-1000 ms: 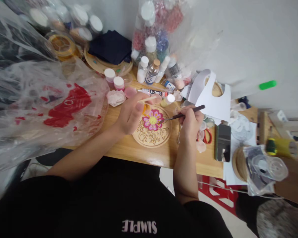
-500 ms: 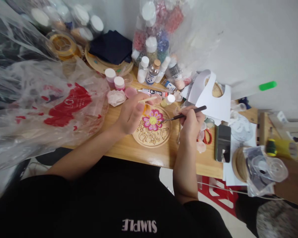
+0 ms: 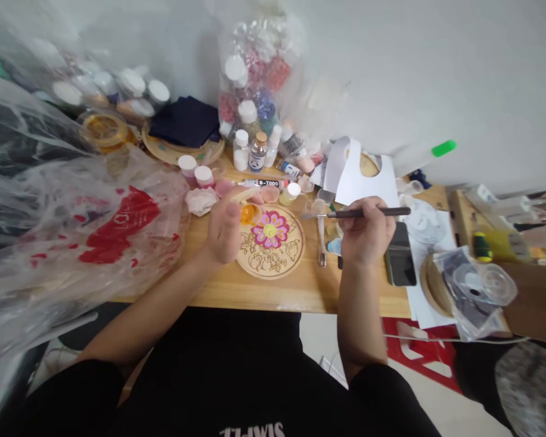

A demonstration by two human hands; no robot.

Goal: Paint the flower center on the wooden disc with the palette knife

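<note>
A plain white wall (image 3: 391,73) spans 10 to 2 o'clock, softly and evenly lit. A light wooden table (image 3: 273,294) stands against it at centre. Pale floor (image 3: 316,340) shows at 5 o'clock, a red object (image 3: 414,358) lying on it below the table's edge.

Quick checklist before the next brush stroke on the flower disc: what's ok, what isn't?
1. Firm grip of right hand on brush: ok, held level.
2. Tip over wooden disc: not ok, it hangs just past the right rim.
3. Steadying left hand at disc's left rim: ok.
4. Upright orange cup beside left hand: ok.
5. Paint on tip: cannot tell, blurred.
</note>
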